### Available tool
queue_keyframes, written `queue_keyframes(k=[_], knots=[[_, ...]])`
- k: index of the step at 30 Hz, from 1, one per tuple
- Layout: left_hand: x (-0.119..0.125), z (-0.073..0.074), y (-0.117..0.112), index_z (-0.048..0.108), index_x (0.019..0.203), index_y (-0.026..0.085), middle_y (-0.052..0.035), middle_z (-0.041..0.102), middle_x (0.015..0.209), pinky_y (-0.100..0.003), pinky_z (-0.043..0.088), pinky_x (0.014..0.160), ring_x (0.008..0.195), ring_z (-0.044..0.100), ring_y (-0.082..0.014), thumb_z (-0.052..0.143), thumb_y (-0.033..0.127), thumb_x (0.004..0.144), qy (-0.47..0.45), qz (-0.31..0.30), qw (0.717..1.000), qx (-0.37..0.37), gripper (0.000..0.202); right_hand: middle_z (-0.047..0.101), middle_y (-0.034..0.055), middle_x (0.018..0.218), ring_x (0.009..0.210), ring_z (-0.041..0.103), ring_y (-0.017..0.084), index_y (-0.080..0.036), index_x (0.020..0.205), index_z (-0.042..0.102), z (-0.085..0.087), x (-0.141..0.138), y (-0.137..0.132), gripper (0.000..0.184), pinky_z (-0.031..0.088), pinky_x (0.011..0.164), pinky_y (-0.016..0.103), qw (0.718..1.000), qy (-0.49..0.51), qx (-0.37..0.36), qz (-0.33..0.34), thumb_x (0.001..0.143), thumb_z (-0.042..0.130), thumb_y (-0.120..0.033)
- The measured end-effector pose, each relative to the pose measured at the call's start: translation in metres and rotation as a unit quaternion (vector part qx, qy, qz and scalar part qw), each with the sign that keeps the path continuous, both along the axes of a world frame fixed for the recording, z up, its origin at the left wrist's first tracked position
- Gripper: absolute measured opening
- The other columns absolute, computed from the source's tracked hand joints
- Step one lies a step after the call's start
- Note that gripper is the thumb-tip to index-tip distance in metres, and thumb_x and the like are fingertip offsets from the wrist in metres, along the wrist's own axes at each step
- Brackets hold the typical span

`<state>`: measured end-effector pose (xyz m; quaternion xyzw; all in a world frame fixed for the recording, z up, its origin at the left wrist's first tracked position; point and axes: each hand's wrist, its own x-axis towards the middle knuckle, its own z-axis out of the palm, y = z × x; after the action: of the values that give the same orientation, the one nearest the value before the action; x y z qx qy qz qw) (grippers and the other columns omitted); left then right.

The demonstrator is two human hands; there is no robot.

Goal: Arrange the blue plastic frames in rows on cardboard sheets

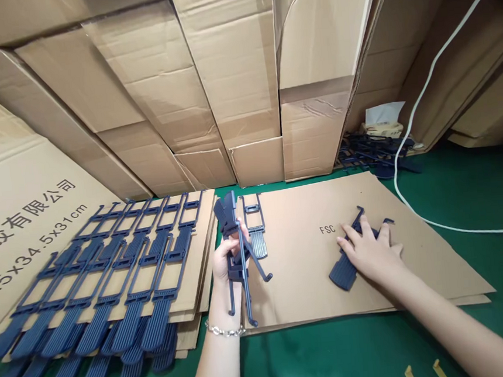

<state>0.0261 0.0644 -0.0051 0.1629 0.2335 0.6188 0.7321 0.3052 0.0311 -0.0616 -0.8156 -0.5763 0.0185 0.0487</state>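
My left hand (226,258) is closed around a small bundle of dark blue plastic brackets (243,265), held upright with hooked legs pointing down. Their exact number is hard to make out. On the right, my right hand (374,251) lies over another dark blue bracket (343,271), thumb on one side and fingers on the other. That one sits slanted on or just above the cardboard sheet (304,283), its ribbed paddle end showing at lower left and two hooked ends at the top. A single bracket (258,243) lies flat near the sheet's left edge.
Left of my hands, rows of similar brackets (131,325) overlap on stacked cardboard (209,262). Cardboard boxes (241,66) wall off the back. A dark pile of brackets (363,155), a tissue pack (384,121) and a white cable (408,122) are at right on the green table (314,359).
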Motion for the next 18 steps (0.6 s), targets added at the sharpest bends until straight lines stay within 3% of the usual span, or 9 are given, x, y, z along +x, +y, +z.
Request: queue_keyframes(k=[4, 9, 14, 18], knots=[[-0.001, 0.006, -0.001, 0.058, 0.102, 0.014, -0.0065, 0.063, 0.088, -0.013, 0.050, 0.070, 0.078, 0.062, -0.0097, 0.036, -0.003, 0.067, -0.100, 0.032, 0.994, -0.007, 0.045, 0.027, 0.0072, 0.142, 0.126, 0.014, 0.047, -0.027, 0.125, 0.049, -0.007, -0.028, -0.030, 0.048, 0.024, 0.093, 0.061, 0.993, 0.033, 0.002, 0.116, 0.086, 0.031, -0.047], [0.000, 0.000, 0.005, 0.059, 0.098, 0.013, -0.0064, 0.064, 0.087, -0.013, 0.050, 0.070, 0.078, 0.063, -0.0093, 0.029, -0.006, 0.071, -0.090, 0.048, 0.995, -0.021, 0.045, 0.026, 0.0062, 0.142, 0.129, 0.006, 0.044, -0.024, 0.111, 0.056, -0.002, -0.076, -0.064, 0.044, 0.016, 0.095, 0.065, 0.948, 0.086, 0.003, 0.307, 0.079, 0.043, -0.051], [-0.008, -0.009, 0.010, 0.059, 0.099, 0.017, -0.0018, 0.065, 0.090, -0.013, 0.049, 0.075, 0.085, 0.061, -0.0079, 0.029, -0.009, 0.068, -0.077, 0.079, 0.994, 0.024, 0.050, 0.025, 0.0072, 0.143, 0.130, 0.002, 0.044, -0.021, 0.106, 0.054, 0.003, -0.109, -0.068, 0.041, 0.015, 0.098, 0.063, 0.923, 0.137, 0.008, 0.360, 0.079, 0.046, -0.052], [-0.014, -0.012, 0.010, 0.059, 0.099, 0.021, 0.0026, 0.064, 0.095, -0.011, 0.048, 0.074, 0.085, 0.061, -0.0064, 0.035, -0.010, 0.063, -0.066, 0.050, 0.994, 0.074, 0.054, 0.022, 0.0067, 0.144, 0.130, 0.002, 0.043, -0.019, 0.103, 0.054, 0.004, -0.125, -0.065, 0.037, 0.019, 0.100, 0.059, 0.904, 0.163, 0.009, 0.396, 0.085, 0.039, -0.048]])
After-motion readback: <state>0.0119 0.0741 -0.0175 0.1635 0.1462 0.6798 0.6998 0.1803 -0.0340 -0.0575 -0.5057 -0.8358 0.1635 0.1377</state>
